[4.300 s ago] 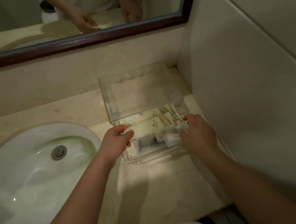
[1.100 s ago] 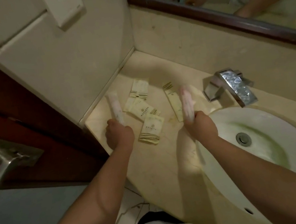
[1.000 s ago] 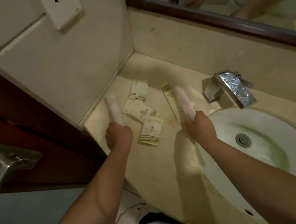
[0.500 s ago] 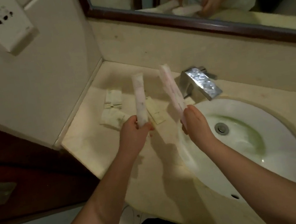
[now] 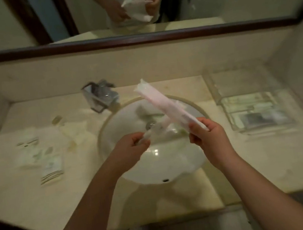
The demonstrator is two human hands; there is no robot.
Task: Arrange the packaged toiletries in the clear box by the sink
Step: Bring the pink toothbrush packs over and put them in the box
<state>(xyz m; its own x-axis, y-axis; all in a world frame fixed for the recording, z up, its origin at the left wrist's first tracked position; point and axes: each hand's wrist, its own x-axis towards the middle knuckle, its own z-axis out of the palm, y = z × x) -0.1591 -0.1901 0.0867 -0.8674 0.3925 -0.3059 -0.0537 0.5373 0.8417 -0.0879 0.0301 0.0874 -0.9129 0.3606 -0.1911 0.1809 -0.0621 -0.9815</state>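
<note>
1. Two long, slim packets in soft, crinkled, pale pink-and-white wrap are held up over the sink, one in each hand.
2. The right hand (image 5: 211,137) has its grip closed round the lower end of the right packet (image 5: 162,103), which slants up and to the left, its sealed end above the rim of the basin.
3. The left hand (image 5: 130,151) has its grip curled round one end of the left packet (image 5: 157,128). This packet is blurred and points right, towards the other one. I cannot tell whether they touch.
4. The clear box (image 5: 215,93) stands on the right of the counter (image 5: 261,157), near the side wall. It is rectangular, with see-through walls. Flat boxed packets (image 5: 254,111) lie in its near half, too blurred to count.
5. On the left of the counter lie several flat cream sachets (image 5: 51,169), the nearest with dark stripes at its edge. Blur hides their number.
6. The round white sink (image 5: 164,164) is set into the pale stone counter, with one shiny metal tap (image 5: 100,96) behind it and a dark-framed mirror (image 5: 135,39) above.
</note>
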